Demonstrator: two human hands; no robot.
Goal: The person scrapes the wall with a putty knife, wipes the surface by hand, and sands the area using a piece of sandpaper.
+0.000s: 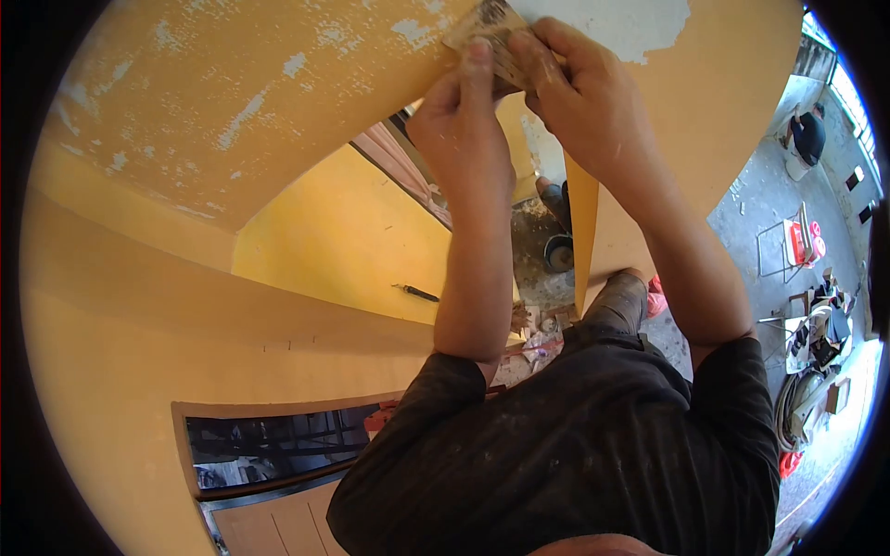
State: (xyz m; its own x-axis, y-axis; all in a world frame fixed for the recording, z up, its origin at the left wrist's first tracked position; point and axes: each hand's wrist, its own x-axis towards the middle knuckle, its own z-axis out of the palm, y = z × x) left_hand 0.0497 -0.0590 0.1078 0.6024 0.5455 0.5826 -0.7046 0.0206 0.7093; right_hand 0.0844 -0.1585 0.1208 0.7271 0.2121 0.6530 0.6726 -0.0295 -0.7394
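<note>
Both of my arms reach up to the peeling yellow surface (250, 93) overhead. Together my left hand (461, 130) and my right hand (586, 104) grip a flat, stained scraper (496, 39), thumbs pressed on its face. Its upper edge lies at the paint, close to a bare whitish patch (640, 23). The fingers behind the scraper are mostly hidden. To the left, the yellow paint is scuffed with many pale spots and streaks.
Below left is a yellow wall (324, 232) with a thin dark-handled tool (417, 293) on it. A bucket (559, 252) stands on the floor. At right, another person (807, 137) is low near the wall, with a folding stand (786, 243) and coiled hose (795, 408) nearby.
</note>
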